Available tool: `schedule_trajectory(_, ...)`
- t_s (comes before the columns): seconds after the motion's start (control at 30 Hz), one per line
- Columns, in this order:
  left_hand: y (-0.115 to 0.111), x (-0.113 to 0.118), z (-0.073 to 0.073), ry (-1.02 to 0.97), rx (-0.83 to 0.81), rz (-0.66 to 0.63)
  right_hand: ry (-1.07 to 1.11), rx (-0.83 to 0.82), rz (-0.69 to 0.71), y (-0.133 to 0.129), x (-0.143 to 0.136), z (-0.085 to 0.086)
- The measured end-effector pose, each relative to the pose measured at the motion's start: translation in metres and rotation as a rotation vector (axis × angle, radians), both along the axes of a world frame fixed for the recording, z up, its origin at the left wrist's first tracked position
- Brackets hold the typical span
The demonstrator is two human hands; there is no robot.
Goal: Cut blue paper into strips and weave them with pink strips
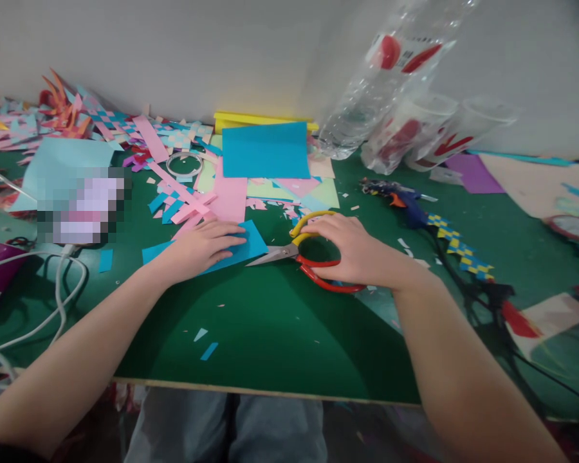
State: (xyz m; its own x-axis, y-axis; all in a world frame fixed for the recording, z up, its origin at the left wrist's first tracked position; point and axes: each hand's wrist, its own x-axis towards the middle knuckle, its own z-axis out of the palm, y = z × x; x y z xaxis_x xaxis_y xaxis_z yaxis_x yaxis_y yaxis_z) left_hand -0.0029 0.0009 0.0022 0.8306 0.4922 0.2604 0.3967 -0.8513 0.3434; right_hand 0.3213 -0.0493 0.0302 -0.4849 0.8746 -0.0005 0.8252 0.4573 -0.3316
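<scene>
scissors (pixel 282 253): out on the green table (pixel 270 347), right in the middle, their tips pointed left and slightly toward the table's near edge, while the yellow and red handles sat to the right.
long axis of the scissors: it ran mostly side to side, dipping toward the person at the tip end.
blades: parted a little, they met the right end of the blue paper, one reaching its corner, the other showing in front of it.
right hand (pixel 354 241): here was the firm grip, fingers and thumb curled round the handle loops.
left hand (pixel 205 247): flat and spread, palm down, it pressed on the blue paper (pixel 253 238) and grasped nothing.
blue paper under the palm: its long axis also ran left to right, the right end lying a touch farther from the person; the middle was hidden by hand and wrist.
beyond the hands: a blue sheet (pixel 265 151) lay over other papers, with a tape ring (pixel 184 174) to its left.
right side: a glue gun (pixel 412 209) rested near a blue-and-yellow woven strip (pixel 463 251).
</scene>
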Motion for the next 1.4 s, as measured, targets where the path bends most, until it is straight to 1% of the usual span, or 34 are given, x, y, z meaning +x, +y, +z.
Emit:
schedule_trajectory(0.17,-0.002,0.008,-0.004,-0.015,0.020,-0.046,0.041,-0.032,0.039,0.001,-0.007,-0.005)
schedule_trajectory(0.27,0.000,0.007,-0.007,-0.015,-0.007,-0.087,0.051,-0.029,0.054,0.002,-0.008,-0.008)
schedule_trajectory(0.33,0.002,0.006,-0.008,-0.011,-0.034,-0.090,0.054,-0.032,0.063,0.003,-0.008,-0.009)
schedule_trajectory(0.47,0.003,0.006,-0.010,-0.011,-0.058,-0.084,0.047,-0.054,0.073,0.001,-0.007,-0.007)
schedule_trajectory(0.57,0.003,0.005,-0.010,-0.018,-0.035,-0.102,0.039,-0.058,0.076,-0.001,-0.008,-0.004)
schedule_trajectory(0.63,0.001,0.005,-0.009,-0.020,0.001,-0.080,0.032,-0.050,0.075,-0.002,-0.010,-0.002)
schedule_trajectory(0.73,-0.003,0.006,-0.004,-0.002,0.052,0.022,0.018,-0.041,0.071,-0.004,-0.012,-0.001)
schedule_trajectory(0.83,-0.007,0.006,0.003,0.025,0.054,0.068,0.011,-0.047,0.063,-0.003,-0.012,0.000)
schedule_trajectory(0.97,-0.005,-0.001,0.010,0.009,0.007,0.043,0.011,-0.067,0.051,-0.001,-0.005,0.000)
schedule_trajectory(1.1,-0.002,-0.007,0.012,0.035,-0.041,0.018,-0.003,-0.073,0.025,0.000,0.003,0.001)
schedule_trajectory(1.23,-0.005,-0.006,0.010,0.082,-0.038,0.004,-0.011,-0.064,0.011,0.000,0.004,0.001)
schedule_trajectory(1.4,-0.005,-0.003,0.002,0.096,-0.047,-0.008,0.000,-0.048,0.048,-0.001,-0.003,-0.002)
